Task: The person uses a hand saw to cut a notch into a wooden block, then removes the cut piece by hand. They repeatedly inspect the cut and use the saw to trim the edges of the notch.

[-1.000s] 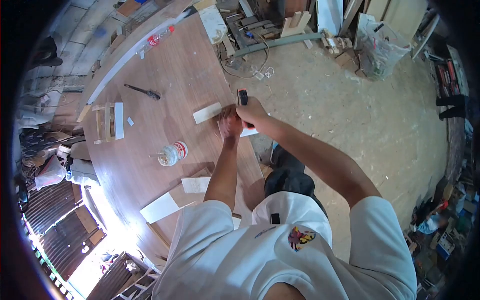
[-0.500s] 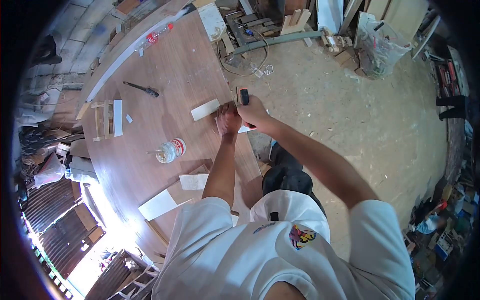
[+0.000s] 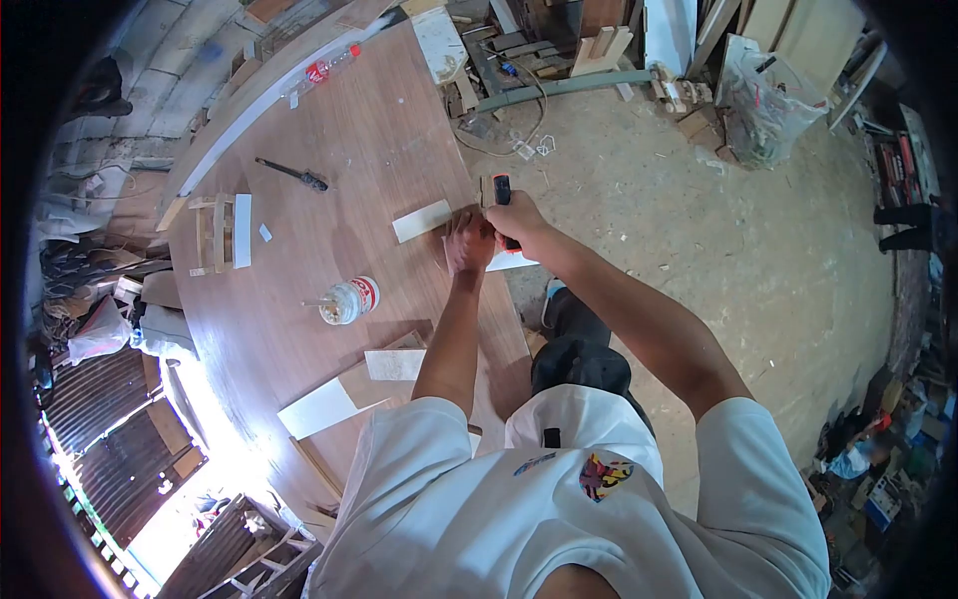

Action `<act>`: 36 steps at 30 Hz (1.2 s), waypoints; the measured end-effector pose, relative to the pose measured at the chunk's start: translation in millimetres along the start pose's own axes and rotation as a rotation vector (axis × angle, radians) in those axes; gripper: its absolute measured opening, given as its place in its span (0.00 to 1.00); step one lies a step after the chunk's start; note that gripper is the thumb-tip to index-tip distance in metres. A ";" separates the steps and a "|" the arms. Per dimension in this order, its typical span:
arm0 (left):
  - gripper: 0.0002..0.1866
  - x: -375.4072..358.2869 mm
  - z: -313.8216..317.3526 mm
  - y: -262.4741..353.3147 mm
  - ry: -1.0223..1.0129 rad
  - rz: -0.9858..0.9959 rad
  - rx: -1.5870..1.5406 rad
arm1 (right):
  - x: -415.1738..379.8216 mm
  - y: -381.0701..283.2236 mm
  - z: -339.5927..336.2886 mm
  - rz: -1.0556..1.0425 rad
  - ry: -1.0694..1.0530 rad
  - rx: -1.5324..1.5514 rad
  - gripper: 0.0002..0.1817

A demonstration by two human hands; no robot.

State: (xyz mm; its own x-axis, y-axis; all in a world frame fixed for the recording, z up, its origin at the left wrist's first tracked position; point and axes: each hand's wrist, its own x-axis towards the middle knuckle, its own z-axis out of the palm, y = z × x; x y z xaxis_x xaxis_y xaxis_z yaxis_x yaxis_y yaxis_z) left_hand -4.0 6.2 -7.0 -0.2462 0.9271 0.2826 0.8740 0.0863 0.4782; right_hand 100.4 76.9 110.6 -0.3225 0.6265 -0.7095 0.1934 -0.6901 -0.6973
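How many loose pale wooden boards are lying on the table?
4: one board by the left hand, one under the right hand, two nearer the person. Others may be hidden.

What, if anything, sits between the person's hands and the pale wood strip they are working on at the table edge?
Nothing visible does. The left hand presses directly beside the pale wood strip, and the right hand holds a red-and-black tool right there.

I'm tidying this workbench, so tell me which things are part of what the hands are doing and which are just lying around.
In use: right hand gripping the red-and-black tool; left hand pressing the pale wood strip.

Lying about: glue jar, dark hand tool, small wooden frame, flat offcuts.
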 end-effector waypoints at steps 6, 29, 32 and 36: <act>0.06 -0.6 8.3 -7.5 -0.067 0.002 0.014 | 8.9 -26.4 0.2 0.190 0.008 0.027 0.01; 0.06 -3.3 -3.0 -3.3 -0.016 0.094 0.157 | -81.9 187.3 11.3 -0.651 0.292 -0.105 0.06; 0.06 0.3 2.2 -3.6 -0.121 -0.028 0.119 | -73.6 202.4 -0.7 -0.765 0.292 -0.122 0.06; 0.07 3.3 -5.2 8.7 -0.059 -0.059 0.161 | -88.6 224.7 -16.0 -0.869 0.293 -0.297 0.07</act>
State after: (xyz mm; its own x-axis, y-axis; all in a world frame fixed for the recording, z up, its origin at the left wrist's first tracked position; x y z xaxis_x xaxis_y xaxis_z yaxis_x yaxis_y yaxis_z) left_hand 0.6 8.0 2.4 -0.2781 0.9382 0.2061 0.9157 0.1941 0.3519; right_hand 187.3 -127.8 15.1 -0.2277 0.9689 0.0972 0.2360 0.1518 -0.9598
